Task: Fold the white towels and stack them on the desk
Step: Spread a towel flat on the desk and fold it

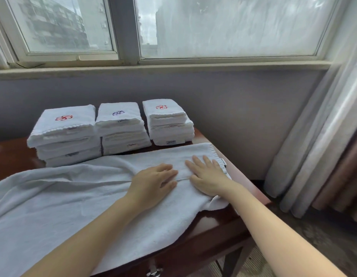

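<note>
text: none legible | right stack label (pixel 170 142): blurred | spread towel tag (pixel 223 162): blurred

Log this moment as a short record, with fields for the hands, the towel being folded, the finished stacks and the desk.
left hand: flat on the towel, fingers straight
right hand: flat on the towel, beside the left hand
towel: spread across the desk, a folded edge under both hands, left part rumpled
stacks: three, side by side behind the towel; top emblems red, blue, red
desk: dark wood, below a window
</note>
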Tool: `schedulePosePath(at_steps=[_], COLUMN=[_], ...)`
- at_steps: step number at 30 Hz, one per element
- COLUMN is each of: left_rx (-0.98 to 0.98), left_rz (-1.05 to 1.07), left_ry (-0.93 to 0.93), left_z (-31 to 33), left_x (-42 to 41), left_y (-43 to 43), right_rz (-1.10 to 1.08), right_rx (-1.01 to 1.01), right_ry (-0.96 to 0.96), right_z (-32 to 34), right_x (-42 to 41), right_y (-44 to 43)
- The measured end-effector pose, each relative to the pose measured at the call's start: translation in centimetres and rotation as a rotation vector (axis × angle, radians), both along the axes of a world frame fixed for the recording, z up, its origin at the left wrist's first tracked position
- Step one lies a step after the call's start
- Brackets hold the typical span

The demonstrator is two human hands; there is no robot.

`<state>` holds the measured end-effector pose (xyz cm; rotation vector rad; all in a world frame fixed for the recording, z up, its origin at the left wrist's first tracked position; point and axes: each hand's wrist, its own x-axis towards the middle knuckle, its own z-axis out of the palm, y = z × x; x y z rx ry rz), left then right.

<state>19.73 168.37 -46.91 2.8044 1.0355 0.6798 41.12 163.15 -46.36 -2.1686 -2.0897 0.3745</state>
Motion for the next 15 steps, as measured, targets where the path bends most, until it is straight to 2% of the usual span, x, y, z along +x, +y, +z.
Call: schedulePosePath(at_steps=[15], left_rx=[0.009], left_rz=[0.054], left_ry=[-0.048], left_z=[-0.2], left_x=[4.7], left_y=[-0.4], right_rz=[0.094], right_rx=[-0.017], right_ry=[0.138], right_z=[1.8], right_x=[5.5], right_y=[-0.1])
